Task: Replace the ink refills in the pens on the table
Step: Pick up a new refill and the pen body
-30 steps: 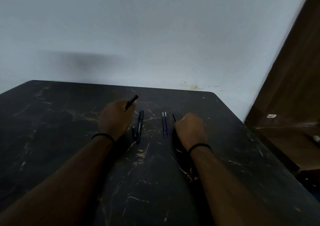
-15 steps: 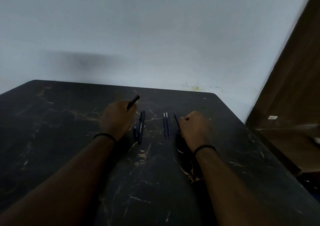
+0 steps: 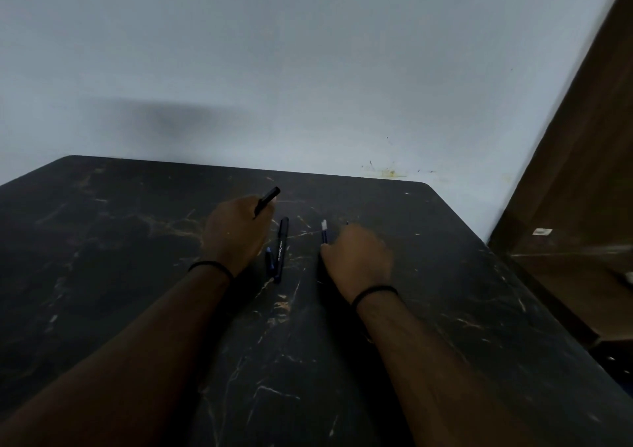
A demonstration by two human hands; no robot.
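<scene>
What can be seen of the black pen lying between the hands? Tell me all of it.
The black pen lies flat on the dark marbled table, pointing away from the person. It looks like smooth plastic, capped, with pale lettering along the barrel. A short blue piece lies close against its left side. Neither the left hand nor the right hand touches it.

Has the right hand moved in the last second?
Yes. The right hand has slid left over the refills, which earlier lay in plain sight beside the resting pen; only their far ends show now.

The left hand (image 3: 236, 234) grips a black pen (image 3: 267, 201) above the dark tabletop (image 3: 102, 241); the right hand (image 3: 358, 261) covers the refills (image 3: 324, 231), perhaps pinching one.
</scene>
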